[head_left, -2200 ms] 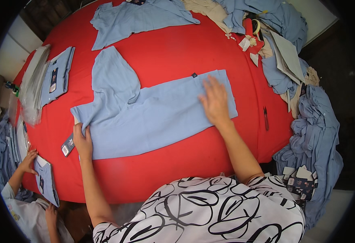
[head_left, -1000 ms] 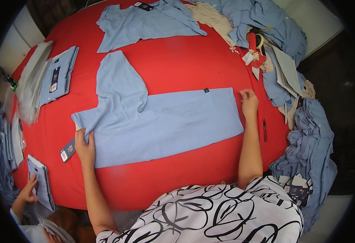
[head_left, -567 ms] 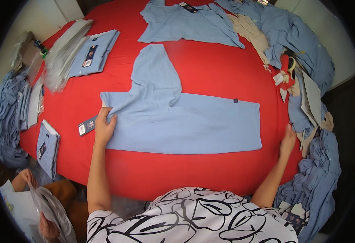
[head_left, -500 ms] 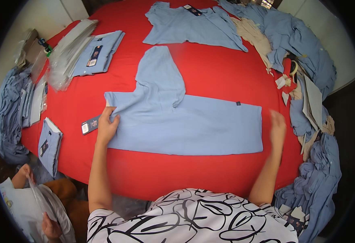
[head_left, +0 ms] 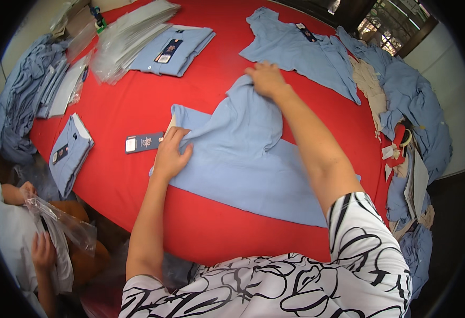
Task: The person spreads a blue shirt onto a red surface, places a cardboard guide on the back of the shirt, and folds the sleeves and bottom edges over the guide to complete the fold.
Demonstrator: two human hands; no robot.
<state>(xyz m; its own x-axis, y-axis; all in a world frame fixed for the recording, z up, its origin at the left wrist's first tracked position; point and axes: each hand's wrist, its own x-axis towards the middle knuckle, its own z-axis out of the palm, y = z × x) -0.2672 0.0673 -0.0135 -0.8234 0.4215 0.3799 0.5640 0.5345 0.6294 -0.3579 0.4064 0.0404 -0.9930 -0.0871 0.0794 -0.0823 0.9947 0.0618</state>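
A light blue shirt (head_left: 232, 177) lies partly folded on the red-covered table, one sleeve (head_left: 251, 114) pointing away from me. My left hand (head_left: 172, 153) grips the shirt at its left end, fingers bent over the cloth and thumb out to the side. Beside that hand a dark hang tag (head_left: 145, 143) sticks out onto the red cloth. My right hand (head_left: 267, 79) is closed on the far end of the sleeve, slightly blurred; its fingertips reach past the cuff. My right forearm covers part of the shirt's right side.
Folded shirts (head_left: 174, 50) and clear plastic bags (head_left: 131, 40) lie at the far left; another folded shirt (head_left: 70, 153) is nearer. A spread shirt (head_left: 301, 53) lies at the back. Garment heaps (head_left: 415, 100) line the right edge. At lower left, a person's hands (head_left: 44, 252) handle a clear bag (head_left: 65, 220).
My right hand has moved from beyond the shirt's right end across to the far sleeve end. The view has shifted, and my left hand stays at the shirt's left end.
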